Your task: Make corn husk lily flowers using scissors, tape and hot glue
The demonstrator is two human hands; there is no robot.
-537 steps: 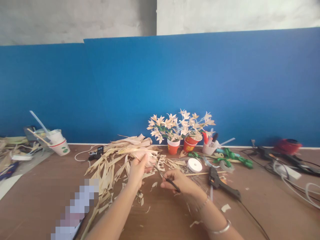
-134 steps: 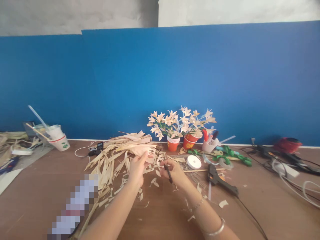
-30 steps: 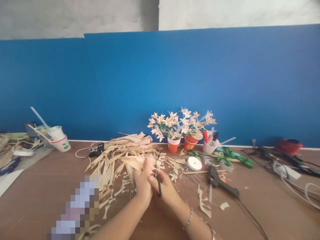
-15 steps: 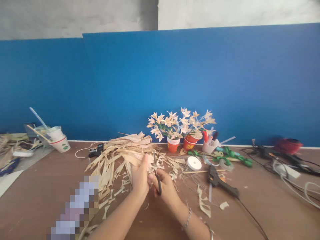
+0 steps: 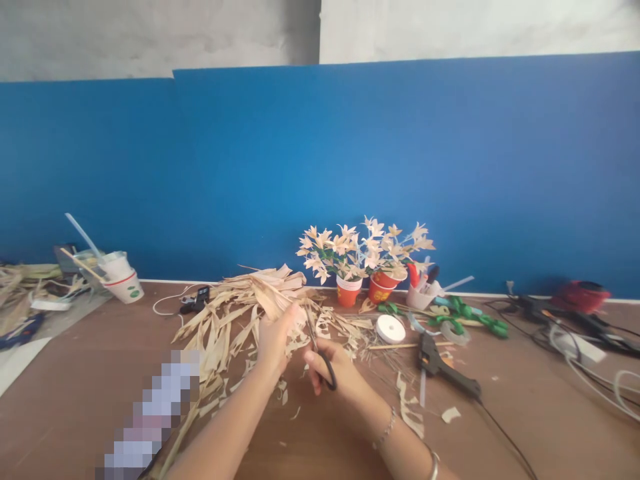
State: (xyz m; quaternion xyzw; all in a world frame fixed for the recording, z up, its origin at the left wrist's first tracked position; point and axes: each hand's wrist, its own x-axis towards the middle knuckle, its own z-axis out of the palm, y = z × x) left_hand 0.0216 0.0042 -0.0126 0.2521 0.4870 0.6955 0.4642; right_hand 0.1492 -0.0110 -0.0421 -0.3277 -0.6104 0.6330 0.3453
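Note:
My left hand point(image 5: 274, 340) is closed on a pale dried husk strip point(image 5: 274, 301), lifted just above the heap of dried husk strips point(image 5: 225, 320). My right hand point(image 5: 334, 371) grips black-handled scissors point(image 5: 320, 350), whose blades point up toward the held strip beside my left fingers. Small cut scraps point(image 5: 283, 392) lie on the brown table point(image 5: 75, 387) under both hands.
Two orange cups of pale handmade flowers point(image 5: 365, 257) stand at the blue backboard. A white tape roll point(image 5: 391, 329), a black glue gun point(image 5: 445, 367) with its cord, green pieces point(image 5: 470, 315), cables point(image 5: 590, 340) at right, a tilted paper cup point(image 5: 123, 283) at left.
My hands have moved slightly apart and up. The left hand now holds the strip higher against the heap, and the scissors have tilted to the right of it.

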